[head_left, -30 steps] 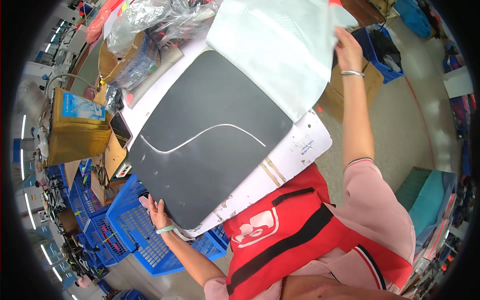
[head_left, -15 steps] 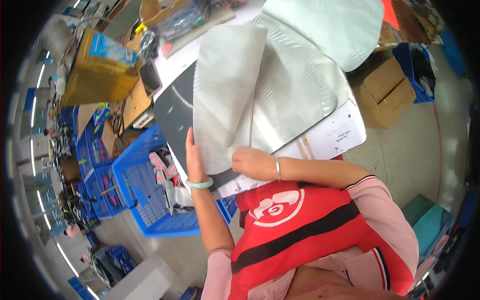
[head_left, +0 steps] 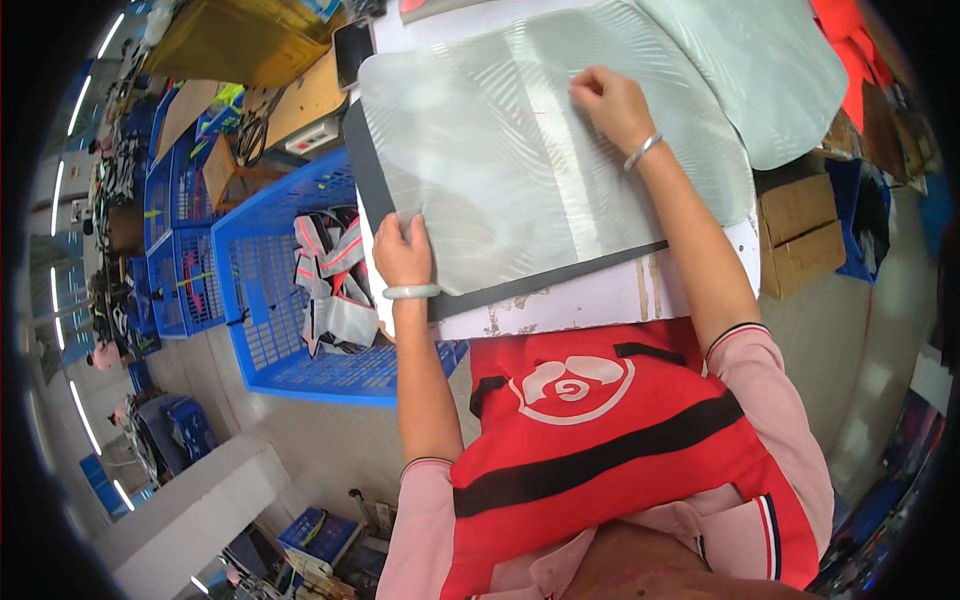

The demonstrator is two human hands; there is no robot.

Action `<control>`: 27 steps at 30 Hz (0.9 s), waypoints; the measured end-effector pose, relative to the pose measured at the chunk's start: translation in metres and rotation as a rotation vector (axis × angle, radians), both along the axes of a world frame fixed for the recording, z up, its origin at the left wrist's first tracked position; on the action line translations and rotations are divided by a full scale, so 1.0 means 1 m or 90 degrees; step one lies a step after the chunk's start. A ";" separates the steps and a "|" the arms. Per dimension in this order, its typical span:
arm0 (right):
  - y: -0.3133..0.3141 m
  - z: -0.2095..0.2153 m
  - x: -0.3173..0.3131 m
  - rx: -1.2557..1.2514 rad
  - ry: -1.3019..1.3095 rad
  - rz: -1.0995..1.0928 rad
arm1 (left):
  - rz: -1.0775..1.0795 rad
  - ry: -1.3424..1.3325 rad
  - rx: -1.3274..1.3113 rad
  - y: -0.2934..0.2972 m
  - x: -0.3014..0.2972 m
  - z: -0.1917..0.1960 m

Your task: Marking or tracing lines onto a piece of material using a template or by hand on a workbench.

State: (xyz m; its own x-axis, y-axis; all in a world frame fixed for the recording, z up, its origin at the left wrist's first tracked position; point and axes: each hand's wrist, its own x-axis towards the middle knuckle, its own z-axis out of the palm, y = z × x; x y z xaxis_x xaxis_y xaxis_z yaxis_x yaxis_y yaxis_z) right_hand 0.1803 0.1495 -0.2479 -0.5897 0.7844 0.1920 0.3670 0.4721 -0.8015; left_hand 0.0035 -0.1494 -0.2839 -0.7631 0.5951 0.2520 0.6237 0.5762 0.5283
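Note:
A large silver-grey sheet [head_left: 460,150] with faint stripe patterns and rounded corners lies spread on a dark grey board [head_left: 520,290]. A shiny pale band [head_left: 565,150] crosses its middle. My left hand [head_left: 403,255], a pale green bangle at its wrist, rests on the sheet's near left corner with thumb and fingers apart. My right hand [head_left: 614,105], with a silver bangle, is over the sheet just right of the band. Its fingers are curled together; whatever is in them, if anything, is hidden. Another pale sheet [head_left: 765,75] lies at the far right.
The board is on a white table [head_left: 590,300] with worn marks. A blue basket [head_left: 300,385] holding grey and pink fabric stands left of it. A phone [head_left: 352,52] lies at the far left, and a cardboard box [head_left: 800,235] is on the right. Orange material [head_left: 848,60] sits at the far right.
The folded-over flap of the sheet has been laid flat toward the left. My right hand has moved from the near edge to the far middle; my left hand stays near the left corner.

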 end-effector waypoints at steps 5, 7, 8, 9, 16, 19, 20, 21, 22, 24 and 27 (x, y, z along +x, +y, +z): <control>0.027 0.002 -0.048 -0.029 -0.104 0.008 | 0.022 0.023 -0.021 0.009 0.001 0.004; 0.029 -0.007 -0.063 0.114 -0.172 0.018 | 0.030 -0.013 -0.028 0.009 0.000 0.007; 0.026 -0.014 -0.063 0.115 -0.174 0.018 | 0.028 -0.037 -0.016 0.011 0.001 0.009; 0.019 -0.021 -0.064 0.161 -0.180 0.010 | 0.029 -0.061 -0.004 0.011 0.000 0.010; -0.073 -0.011 0.025 0.217 -0.167 0.152 | 0.051 -0.111 0.030 0.002 -0.001 0.007; -0.064 -0.004 0.068 0.185 -0.152 0.135 | 0.029 -0.110 0.035 0.002 -0.003 0.006; -0.052 -0.005 0.077 0.183 -0.155 0.137 | 0.023 -0.109 0.046 0.000 -0.004 0.004; -0.033 -0.006 0.084 0.178 -0.167 0.061 | 0.010 -0.108 0.058 0.001 -0.004 0.004; -0.015 -0.009 0.086 0.173 -0.178 -0.013 | 0.015 -0.112 0.049 0.003 -0.003 0.007; 0.014 -0.017 0.080 0.195 -0.178 -0.051 | 0.017 -0.110 0.049 0.005 -0.002 0.008; 0.015 -0.028 0.045 0.219 -0.117 -0.069 | 0.018 -0.106 0.056 0.005 -0.003 0.005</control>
State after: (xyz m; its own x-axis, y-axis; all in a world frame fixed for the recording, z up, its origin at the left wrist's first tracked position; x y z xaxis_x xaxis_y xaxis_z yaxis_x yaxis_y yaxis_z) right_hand 0.2255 0.1643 -0.2757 -0.5565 0.7516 0.3540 0.5511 0.6529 -0.5196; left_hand 0.0003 -0.1441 -0.2791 -0.8153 0.5534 0.1705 0.5068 0.5395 0.6724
